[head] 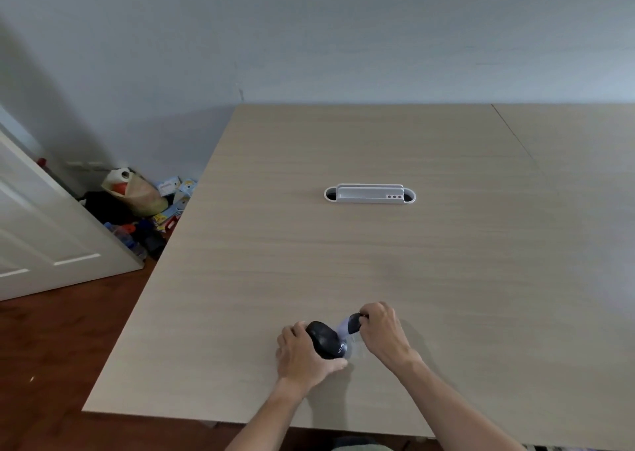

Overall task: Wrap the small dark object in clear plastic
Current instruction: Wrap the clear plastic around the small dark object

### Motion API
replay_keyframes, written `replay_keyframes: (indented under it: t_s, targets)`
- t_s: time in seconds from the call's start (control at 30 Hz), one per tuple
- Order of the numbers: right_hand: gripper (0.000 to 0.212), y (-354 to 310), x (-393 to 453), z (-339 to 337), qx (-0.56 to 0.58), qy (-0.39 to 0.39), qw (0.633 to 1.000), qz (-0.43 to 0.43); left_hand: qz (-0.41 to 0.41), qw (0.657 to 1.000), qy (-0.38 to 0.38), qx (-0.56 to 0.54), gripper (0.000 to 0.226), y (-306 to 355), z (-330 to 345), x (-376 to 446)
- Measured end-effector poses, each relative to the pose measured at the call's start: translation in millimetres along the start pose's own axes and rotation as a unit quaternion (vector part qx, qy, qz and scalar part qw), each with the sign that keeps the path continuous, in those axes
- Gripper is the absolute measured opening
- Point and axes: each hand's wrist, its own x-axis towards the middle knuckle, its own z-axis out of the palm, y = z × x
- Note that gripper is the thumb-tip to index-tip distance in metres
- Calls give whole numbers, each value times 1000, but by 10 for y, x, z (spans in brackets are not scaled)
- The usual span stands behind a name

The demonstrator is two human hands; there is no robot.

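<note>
Hands, two: left hand [302,351] grips one dark object [324,340], right hand [383,330] pinches plastic [344,327].

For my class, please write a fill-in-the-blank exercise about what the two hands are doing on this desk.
1. The left hand grips the rounded ____ object near the desk's front edge.
2. The right hand pinches a smaller dark piece with its ____.
3. The white cable grommet lies ____ from the person than both hands.

Missing words: dark; fingers; farther
</note>
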Motion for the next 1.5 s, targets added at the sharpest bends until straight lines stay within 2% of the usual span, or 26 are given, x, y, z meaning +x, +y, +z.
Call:
replay_keyframes:
  t_s: [0.07, 0.13, 0.23, 0.33, 0.4, 0.5, 0.6, 0.73, 0.8, 0.9, 0.97, 1.07, 1.13, 1.2, 1.3, 1.4, 1.5]
  targets:
    - [18, -78, 32, 6, 7, -8, 1000, -16, -24, 999, 24, -25, 111, 69, 73, -51]
    - [14, -202, 43, 65, -1, -60, 997, -52, -25, 999, 40, -20, 106, 121, 107, -38]
    - [21, -311, 30, 39, -36, -116, 989, -86, -24, 999, 46, -9, 97, 123, 115, 26]
    - [23, -300, 100, -104, -83, -86, 991, -54, -12, 999, 37, -11, 93, 88, 80, 73]
    - [19, -294, 181, -147, -51, -63, 996, -41, 3, 1000, 25, -16, 92, 58, 60, 101]
    - [17, -348, 221, -65, -14, -100, 993, -55, 30, 999, 18, -41, 97, 12, 48, 130]
    - [17, -376, 143, 26, -40, -131, 988, -65, 51, 998, 4, -44, 107, -3, 35, 142]
    - [17, -313, 103, -69, -140, -50, 988, -33, 54, 998, -14, -41, 120, 48, -21, 146]
    - [17, -324, 128, -71, -116, -34, 991, -50, 52, 998, -20, -42, 122, 78, -51, 156]
    - [16, -367, 158, 4, -58, -86, 992, -67, 60, 997, -31, -33, 121, 104, -84, 176]
    - [17, -335, 134, 31, -60, -96, 992, -62, 72, 996, -34, -33, 118, 105, -88, 175]
    - [19, -252, 97, -45, -114, -28, 992, -48, 71, 996, -36, -39, 122, 99, -87, 166]
    - [20, -243, 90, -68, -96, 6, 994, -55, 69, 996, -37, -40, 124, 102, -86, 169]
    - [20, -253, 84, -46, -48, -17, 996, -73, 71, 996, -41, -39, 124, 96, -81, 178]
    - [19, -181, -2, -21, -87, -72, 989, -91, 84, 995, -43, -32, 119, 82, -75, 183]
    - [20, -60, -39, -101, -119, -25, 990, -70, 89, 994, -52, -29, 115, 94, -77, 191]
    - [19, -19, -13, -134, -58, -37, 995, -77, 92, 994, -56, -26, 117, 106, -89, 219]
